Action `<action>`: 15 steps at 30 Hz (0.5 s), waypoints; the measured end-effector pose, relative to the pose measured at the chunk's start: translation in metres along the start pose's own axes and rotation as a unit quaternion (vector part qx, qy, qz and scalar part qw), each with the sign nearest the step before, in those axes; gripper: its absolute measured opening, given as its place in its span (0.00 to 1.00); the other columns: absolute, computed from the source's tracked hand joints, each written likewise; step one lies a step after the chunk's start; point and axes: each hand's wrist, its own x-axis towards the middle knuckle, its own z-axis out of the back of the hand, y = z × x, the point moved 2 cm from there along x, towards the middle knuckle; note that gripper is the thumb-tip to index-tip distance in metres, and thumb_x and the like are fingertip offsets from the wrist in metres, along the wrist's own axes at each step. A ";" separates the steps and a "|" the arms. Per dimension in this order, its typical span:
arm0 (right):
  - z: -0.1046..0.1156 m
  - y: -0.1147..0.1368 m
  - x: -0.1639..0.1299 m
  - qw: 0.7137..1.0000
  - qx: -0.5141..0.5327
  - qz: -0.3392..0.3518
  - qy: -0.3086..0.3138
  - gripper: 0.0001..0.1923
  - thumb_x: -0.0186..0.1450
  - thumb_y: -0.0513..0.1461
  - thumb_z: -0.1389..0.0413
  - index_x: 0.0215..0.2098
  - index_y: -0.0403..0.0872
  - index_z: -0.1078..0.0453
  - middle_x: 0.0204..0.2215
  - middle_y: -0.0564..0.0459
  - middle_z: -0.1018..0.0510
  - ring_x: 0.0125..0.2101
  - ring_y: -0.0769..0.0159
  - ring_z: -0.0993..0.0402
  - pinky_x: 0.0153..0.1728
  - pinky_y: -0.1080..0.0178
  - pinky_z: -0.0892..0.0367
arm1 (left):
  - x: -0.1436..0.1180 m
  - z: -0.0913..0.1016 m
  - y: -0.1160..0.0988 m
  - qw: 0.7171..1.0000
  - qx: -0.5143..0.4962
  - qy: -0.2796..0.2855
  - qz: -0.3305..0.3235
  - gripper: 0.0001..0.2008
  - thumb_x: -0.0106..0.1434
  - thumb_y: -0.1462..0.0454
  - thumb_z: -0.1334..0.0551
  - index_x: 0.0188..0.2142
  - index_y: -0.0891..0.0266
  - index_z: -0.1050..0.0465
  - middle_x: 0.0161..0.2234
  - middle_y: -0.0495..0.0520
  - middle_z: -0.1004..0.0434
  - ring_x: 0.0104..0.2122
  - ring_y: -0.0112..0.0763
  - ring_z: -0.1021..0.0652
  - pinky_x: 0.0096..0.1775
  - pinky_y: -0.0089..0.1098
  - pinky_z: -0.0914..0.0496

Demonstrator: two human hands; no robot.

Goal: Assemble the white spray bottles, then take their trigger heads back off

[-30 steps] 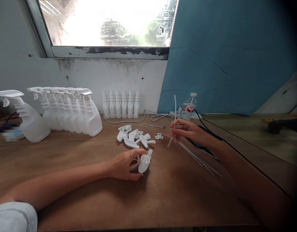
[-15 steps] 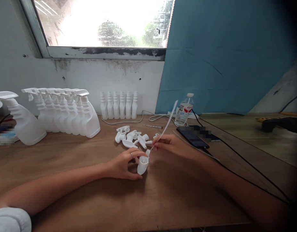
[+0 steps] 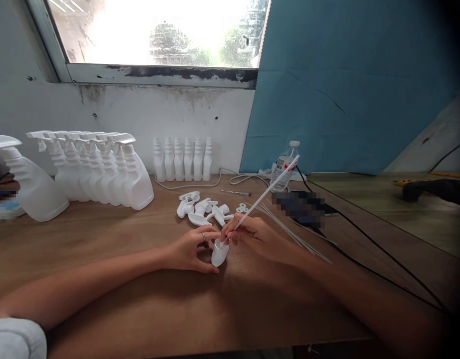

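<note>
White tube in right hand, at sprayer head

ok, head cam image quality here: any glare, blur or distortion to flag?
Head view: the window is blown out white; corners darken on the right, with wide-angle bending at the edges; two patches are pixelated, one right of the tube; the hands, left hand and right hand, are fairly sharp.

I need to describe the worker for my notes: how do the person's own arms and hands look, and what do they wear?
Both forearms are bare, with no gloves and no watch or bracelet in view. The left hand wears a thin ring on one finger. The right hand shows no ring. At the lower left corner, a pale, light grey-blue piece of clothing shows near the left arm's upper end.
</note>
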 end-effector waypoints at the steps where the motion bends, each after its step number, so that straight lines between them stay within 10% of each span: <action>1: 0.000 0.000 0.000 1.000 -0.004 0.003 0.004 0.14 0.70 0.46 0.50 0.31 0.45 0.34 0.32 0.49 0.23 0.32 0.68 0.26 0.34 0.65 0.31 | 0.000 0.000 0.000 1.000 0.000 0.000 0.001 0.33 0.50 0.58 0.28 0.56 0.61 0.33 0.47 0.58 0.33 0.40 0.30 0.28 0.46 0.34 0.28; 15: -0.017 0.012 0.002 0.986 -0.153 0.069 -0.022 0.14 0.71 0.42 0.53 0.28 0.46 0.38 0.25 0.54 0.30 0.25 0.72 0.36 0.28 0.68 0.38 | 0.001 0.000 -0.005 0.999 -0.038 0.017 0.011 0.33 0.52 0.61 0.28 0.57 0.61 0.31 0.49 0.59 0.33 0.49 0.37 0.29 0.52 0.37 0.31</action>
